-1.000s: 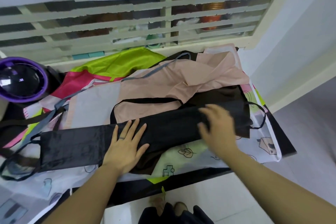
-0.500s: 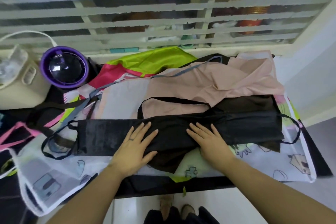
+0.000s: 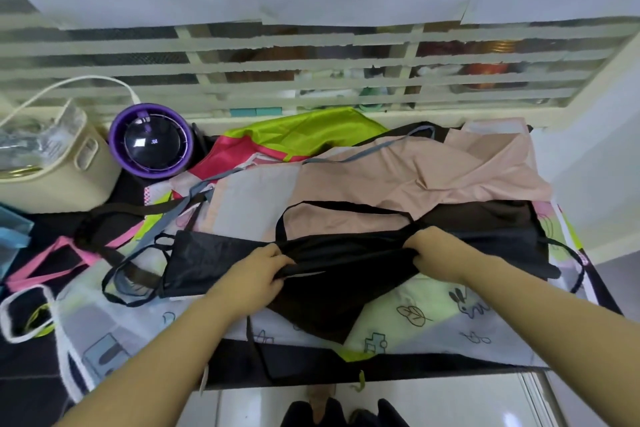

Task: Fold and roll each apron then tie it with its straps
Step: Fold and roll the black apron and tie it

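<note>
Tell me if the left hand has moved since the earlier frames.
Yes. The left hand has shifted away from the table's near edge, toward the slatted screen, and its fingers now grip the folded black apron.

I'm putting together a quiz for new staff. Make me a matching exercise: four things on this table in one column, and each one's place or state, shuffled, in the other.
Things
1. black apron
2. beige apron
3. purple dome
4. green apron

Place or state
a. at the back, by the grille
b. gripped by the left hand and right hand
c. at left, beside the cream basket
d. spread out just behind the black apron

Pairs: 1-b, 2-d, 3-c, 4-a
</note>
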### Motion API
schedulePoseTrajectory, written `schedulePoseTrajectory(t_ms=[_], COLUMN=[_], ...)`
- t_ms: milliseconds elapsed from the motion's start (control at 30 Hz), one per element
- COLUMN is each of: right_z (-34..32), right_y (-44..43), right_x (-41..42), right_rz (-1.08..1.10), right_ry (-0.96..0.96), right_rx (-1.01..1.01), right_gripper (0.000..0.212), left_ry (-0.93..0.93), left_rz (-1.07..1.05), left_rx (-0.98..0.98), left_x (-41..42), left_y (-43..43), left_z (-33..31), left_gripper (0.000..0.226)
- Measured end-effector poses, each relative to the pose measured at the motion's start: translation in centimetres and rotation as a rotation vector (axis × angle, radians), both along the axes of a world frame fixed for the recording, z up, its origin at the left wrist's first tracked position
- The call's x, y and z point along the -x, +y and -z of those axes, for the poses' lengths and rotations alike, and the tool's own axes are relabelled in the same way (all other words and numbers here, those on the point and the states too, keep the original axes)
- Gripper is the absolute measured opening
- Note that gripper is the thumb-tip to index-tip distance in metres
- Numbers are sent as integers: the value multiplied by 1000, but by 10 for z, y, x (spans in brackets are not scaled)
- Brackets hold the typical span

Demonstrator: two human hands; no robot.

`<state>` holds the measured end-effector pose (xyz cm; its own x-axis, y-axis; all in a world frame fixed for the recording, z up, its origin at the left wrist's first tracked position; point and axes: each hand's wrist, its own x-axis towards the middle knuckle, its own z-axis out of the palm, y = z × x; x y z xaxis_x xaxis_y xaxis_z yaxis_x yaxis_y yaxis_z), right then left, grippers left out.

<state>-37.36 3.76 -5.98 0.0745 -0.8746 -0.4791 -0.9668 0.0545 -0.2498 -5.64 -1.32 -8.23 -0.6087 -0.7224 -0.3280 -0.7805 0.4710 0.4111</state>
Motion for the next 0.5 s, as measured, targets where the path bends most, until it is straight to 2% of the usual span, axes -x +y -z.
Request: schedulePoseTrajectory(t_ms=[67, 100, 267, 367, 433, 500], right_z=[0, 0, 3, -6, -10, -8], right_y=[-12, -16, -39, -36, -32, -28], right_x=[6, 6, -2, -16, -34, -58], right_rz=[44, 60, 122, 64, -37, -93], right_ry=[9, 19, 118, 275, 345, 259], right_rx=[-20, -36, -153, -194, -76, 104], right_gripper=[16, 16, 16, 24, 32, 37], left_ry=[-24, -60, -203, -274, -306, -334], left_rz=[-66, -107, -207, -183, -154, -135], left_rx=[-68, -81, -82, -39, -1, 11], left_x=[-16, -26, -60, -61, -59, -58], left_y=[-16, -24, -48, -52, -53, -55], left_z=[-5, -6, -13, -12, -9, -7], left_gripper=[14, 11, 25, 27, 29, 30])
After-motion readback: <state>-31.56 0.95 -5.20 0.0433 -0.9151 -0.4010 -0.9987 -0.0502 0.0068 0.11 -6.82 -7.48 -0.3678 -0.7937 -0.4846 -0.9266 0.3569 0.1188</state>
